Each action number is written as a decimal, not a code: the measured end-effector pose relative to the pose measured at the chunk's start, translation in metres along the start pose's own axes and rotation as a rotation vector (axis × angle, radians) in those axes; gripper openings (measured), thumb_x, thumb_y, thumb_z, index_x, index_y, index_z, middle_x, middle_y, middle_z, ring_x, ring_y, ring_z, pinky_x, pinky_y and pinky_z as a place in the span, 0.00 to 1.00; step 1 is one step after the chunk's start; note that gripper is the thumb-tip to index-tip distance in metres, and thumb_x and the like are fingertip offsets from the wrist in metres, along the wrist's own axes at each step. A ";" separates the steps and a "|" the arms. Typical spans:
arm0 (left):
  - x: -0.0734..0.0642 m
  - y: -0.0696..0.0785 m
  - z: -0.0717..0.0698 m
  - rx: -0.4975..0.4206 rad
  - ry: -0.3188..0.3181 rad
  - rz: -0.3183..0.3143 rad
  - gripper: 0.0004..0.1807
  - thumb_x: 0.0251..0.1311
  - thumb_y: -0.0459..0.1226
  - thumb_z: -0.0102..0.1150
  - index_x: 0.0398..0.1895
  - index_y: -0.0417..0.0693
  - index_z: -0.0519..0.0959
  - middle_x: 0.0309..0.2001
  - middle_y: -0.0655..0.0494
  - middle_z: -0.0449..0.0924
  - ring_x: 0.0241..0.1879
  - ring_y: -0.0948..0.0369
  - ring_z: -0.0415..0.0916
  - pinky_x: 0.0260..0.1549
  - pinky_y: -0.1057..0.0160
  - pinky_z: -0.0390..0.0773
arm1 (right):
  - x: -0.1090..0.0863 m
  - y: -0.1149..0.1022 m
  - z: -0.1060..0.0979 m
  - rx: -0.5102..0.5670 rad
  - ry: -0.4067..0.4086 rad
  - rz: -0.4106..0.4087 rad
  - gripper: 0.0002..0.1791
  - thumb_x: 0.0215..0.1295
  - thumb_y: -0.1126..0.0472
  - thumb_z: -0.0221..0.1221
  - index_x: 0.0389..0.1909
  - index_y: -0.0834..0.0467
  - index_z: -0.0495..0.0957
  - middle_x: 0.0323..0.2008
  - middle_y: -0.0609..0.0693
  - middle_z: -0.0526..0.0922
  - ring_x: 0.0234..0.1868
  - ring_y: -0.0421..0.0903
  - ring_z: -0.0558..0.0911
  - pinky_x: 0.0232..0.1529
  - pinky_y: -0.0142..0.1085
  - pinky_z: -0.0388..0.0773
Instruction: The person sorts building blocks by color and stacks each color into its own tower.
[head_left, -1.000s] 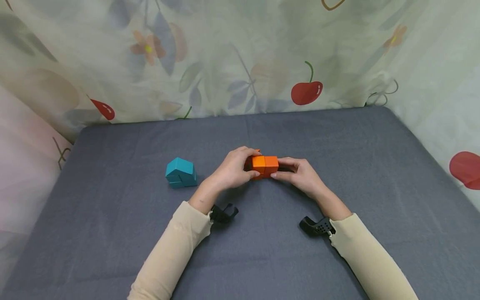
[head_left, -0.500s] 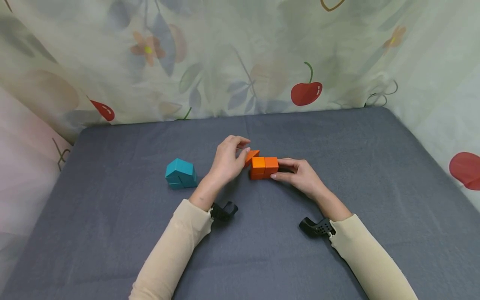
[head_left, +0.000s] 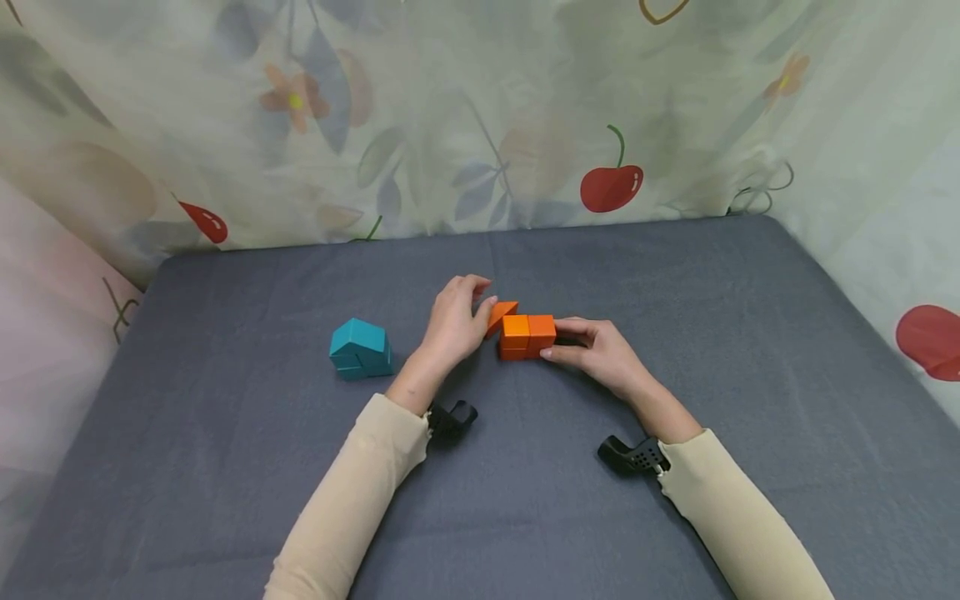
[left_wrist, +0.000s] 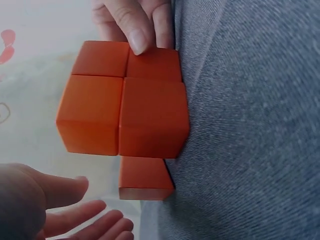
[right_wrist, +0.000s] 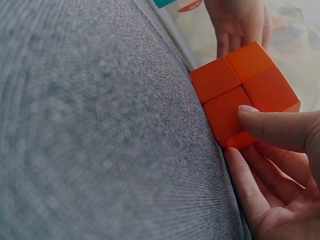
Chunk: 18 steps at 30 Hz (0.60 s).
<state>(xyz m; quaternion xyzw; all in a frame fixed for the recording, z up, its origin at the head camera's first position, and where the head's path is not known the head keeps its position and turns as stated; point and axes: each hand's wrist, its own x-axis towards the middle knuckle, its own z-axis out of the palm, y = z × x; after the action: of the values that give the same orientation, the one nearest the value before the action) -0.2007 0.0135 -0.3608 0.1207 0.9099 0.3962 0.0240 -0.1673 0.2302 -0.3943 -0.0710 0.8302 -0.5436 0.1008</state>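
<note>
A stack of orange toy blocks (head_left: 528,337) stands on the grey cloth, its cube-like pieces pressed together in two layers. Behind its left end a sloped orange block (head_left: 503,313) juts out, resting on the cloth in the left wrist view. My left hand (head_left: 455,321) is beside that sloped block, thumb and fingers spread apart with nothing between them. From the right, my right hand (head_left: 600,350) grips the stack's end, thumb on the near face. In the right wrist view its thumb (right_wrist: 280,127) lies across a lower block, and its fingers reach around the far side.
To the left stands a teal block shape (head_left: 360,348) with a peaked top. Grey cloth (head_left: 480,517) covers the table. A patterned curtain (head_left: 480,117) hangs behind the table's far edge. Black wrist straps (head_left: 452,419) stick out below both hands.
My left hand has let go of the orange blocks and drawn back up and left, its fingers opening and uncovering the sloped block. The right hand has kept its grip.
</note>
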 end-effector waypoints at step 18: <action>0.003 -0.003 0.006 0.130 -0.126 -0.065 0.24 0.70 0.43 0.50 0.63 0.38 0.71 0.60 0.41 0.70 0.59 0.48 0.70 0.61 0.53 0.69 | 0.000 0.001 0.000 0.001 -0.008 -0.015 0.25 0.57 0.62 0.67 0.57 0.60 0.78 0.57 0.57 0.79 0.57 0.50 0.78 0.49 0.27 0.76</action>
<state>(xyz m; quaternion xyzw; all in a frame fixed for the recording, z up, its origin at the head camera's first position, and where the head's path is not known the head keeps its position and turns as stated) -0.2036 0.0169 -0.3667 0.1171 0.9338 0.3269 0.0859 -0.1670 0.2309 -0.3948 -0.0795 0.8290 -0.5445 0.1000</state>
